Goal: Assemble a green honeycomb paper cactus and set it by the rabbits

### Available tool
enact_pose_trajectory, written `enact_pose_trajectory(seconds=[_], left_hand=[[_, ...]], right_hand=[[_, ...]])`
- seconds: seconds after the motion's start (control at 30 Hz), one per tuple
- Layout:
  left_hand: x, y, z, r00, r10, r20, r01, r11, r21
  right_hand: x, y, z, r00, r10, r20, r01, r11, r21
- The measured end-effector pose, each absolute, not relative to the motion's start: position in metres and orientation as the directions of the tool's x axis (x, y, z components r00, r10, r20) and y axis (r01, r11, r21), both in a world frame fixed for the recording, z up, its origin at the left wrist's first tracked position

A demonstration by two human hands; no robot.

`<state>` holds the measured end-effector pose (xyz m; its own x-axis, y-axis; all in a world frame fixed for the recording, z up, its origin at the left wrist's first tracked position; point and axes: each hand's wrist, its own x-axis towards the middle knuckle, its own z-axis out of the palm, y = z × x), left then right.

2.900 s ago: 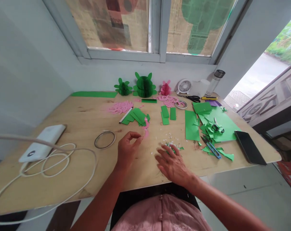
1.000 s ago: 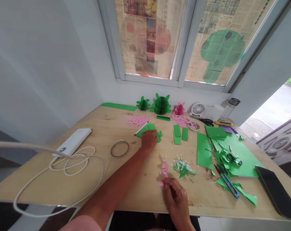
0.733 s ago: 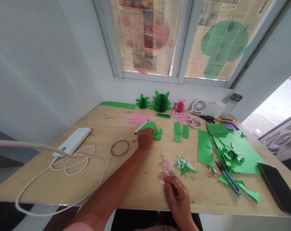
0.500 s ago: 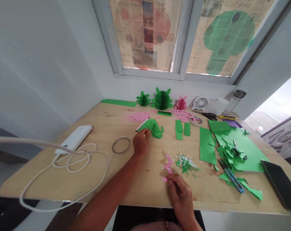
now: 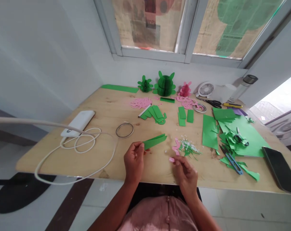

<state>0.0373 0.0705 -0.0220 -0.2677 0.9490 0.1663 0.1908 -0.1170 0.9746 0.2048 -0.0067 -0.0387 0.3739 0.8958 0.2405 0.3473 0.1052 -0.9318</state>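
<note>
Pinched in my left hand (image 5: 135, 159) is one end of a folded green paper strip (image 5: 155, 141), which points to the right above the table. My right hand (image 5: 186, 172) is closed on a small pink paper piece (image 5: 171, 159) at its fingertips. Just beyond those fingers lies a curved pink paper piece (image 5: 176, 146), beside a pile of green and white paper snippets (image 5: 188, 146). More green paper pieces (image 5: 156, 114) lie farther back, next to a white pen (image 5: 145, 110).
Metal ring (image 5: 124, 130), white power bank (image 5: 78, 123) and looping cable stand left. Green sheets (image 5: 209, 131), blue snips (image 5: 231, 160) and a phone (image 5: 280, 170) lie right. Paper figures (image 5: 165, 84), a small fan (image 5: 205, 89) and a bottle (image 5: 243, 87) line the wall.
My left hand has come back from the green pile towards me, now with a folded green strip. My right hand stays near the pink pieces. The view has tilted downward.
</note>
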Motion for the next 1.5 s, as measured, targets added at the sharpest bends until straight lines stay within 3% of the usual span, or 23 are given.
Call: enact_pose_trajectory(seconds=[0.1,0.17,0.27,0.4,0.53,0.7,0.97,1.5], left_hand=[[0.036,0.06,-0.02,-0.163,0.905,0.392,0.472,-0.278,0.837],[0.037,0.051,-0.02,0.083,0.86,0.504,0.621,-0.44,0.649],[0.037,0.04,-0.021,0.368,0.787,0.495,0.628,-0.603,0.492],[0.03,0.048,-0.025,0.37,0.765,0.527,0.654,-0.617,0.437],[0.026,0.071,-0.026,0.592,0.654,0.471,0.571,-0.753,0.326],[0.028,0.083,-0.031,0.721,0.593,0.359,0.511,-0.805,0.302],[0.029,0.082,-0.038,0.723,0.582,0.371,0.502,-0.812,0.297],[0.028,0.084,-0.044,0.715,0.576,0.396,0.508,-0.818,0.271]], right_hand=[[0.206,-0.009,-0.035,0.395,0.897,0.199,0.303,0.077,-0.95],[0.207,-0.011,-0.03,0.385,0.907,0.171,0.286,0.059,-0.956],[0.207,-0.013,-0.024,0.35,0.926,0.14,0.291,0.034,-0.956],[0.206,-0.01,-0.023,0.291,0.949,0.12,0.323,0.02,-0.946],[0.206,-0.002,-0.021,0.25,0.962,0.115,0.387,0.009,-0.922],[0.207,0.013,-0.014,0.158,0.978,0.134,0.495,0.039,-0.868],[0.213,0.03,-0.014,0.023,0.998,0.051,0.605,0.027,-0.796],[0.215,0.042,-0.013,0.028,0.999,-0.034,0.656,-0.044,-0.753]])
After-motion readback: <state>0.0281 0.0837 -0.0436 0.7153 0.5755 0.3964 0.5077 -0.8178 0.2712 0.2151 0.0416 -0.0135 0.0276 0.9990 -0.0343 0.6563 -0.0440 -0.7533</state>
